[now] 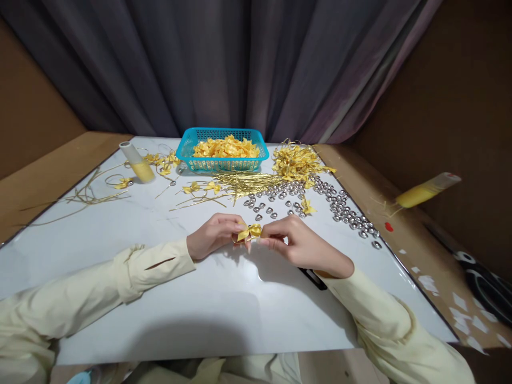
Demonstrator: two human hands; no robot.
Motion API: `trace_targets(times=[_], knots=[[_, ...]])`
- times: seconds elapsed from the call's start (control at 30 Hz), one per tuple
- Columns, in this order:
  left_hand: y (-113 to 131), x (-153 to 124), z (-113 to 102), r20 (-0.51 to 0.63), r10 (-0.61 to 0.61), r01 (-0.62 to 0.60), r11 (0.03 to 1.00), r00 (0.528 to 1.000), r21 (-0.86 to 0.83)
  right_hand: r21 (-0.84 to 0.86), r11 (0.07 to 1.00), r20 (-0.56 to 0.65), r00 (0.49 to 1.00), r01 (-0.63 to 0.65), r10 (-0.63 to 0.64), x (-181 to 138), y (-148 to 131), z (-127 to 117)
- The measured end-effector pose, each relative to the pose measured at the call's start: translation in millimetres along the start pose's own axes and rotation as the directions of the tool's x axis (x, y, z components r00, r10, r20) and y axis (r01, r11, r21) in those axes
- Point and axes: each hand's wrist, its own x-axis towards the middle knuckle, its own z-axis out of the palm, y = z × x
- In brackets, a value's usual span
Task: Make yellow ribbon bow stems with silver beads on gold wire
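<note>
A small yellow ribbon bow (248,231) is held between my two hands above the white tabletop. My left hand (216,233) pinches its left side, fingers closed. With thumb and index finger, my right hand (291,240) grips the bow's right side. A thin gold wire loop shows just below the bow, partly hidden by the fingers. Beyond my hands lie loose silver heart-shaped beads (262,207) and one yellow bow (308,206). A dark, slim object (314,278) lies under my right wrist, mostly covered.
A turquoise basket (182,149) of yellow bows stands at the back. Gold wires (244,183) and a heap of wired bows (298,161) lie nearby. A yellow-filled tube (138,162) stands left; another (428,191) is at right. Scissors (486,282) and paper scraps lie far right.
</note>
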Motion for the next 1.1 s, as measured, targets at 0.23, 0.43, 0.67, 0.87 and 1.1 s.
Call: trace_targets(times=[0.23, 0.43, 0.67, 0.87, 1.1], knots=[[-0.5, -0.1, -0.7, 0.005, 0.009, -0.009, 1.000, 1.000, -0.008, -0.005, 1.000, -0.010, 1.000, -0.003, 0.003, -0.5, 0.7, 1.1], [-1.1, -0.9, -0.2, 0.000, 0.016, -0.016, 1.000, 1.000, -0.018, 0.004, 1.000, -0.014, 1.000, -0.001, 0.001, -0.2, -0.3, 0.2], [-1.0, -0.7, -0.3, -0.008, 0.015, -0.015, 1.000, 1.000, -0.011, -0.007, 1.000, -0.018, 1.000, 0.003, -0.003, -0.6, -0.5, 0.3], [0.2, -2.3, 0.9, -0.013, 0.005, -0.005, 1.000, 1.000, -0.001, -0.003, 1.000, -0.009, 1.000, -0.001, 0.001, -0.7, -1.4, 0.1], [1.4, -2.1, 1.4, -0.015, 0.025, -0.025, 0.999, 1.000, 0.021, -0.002, 1.000, -0.003, 1.000, -0.014, 0.014, -0.9, -0.6, -2.2]])
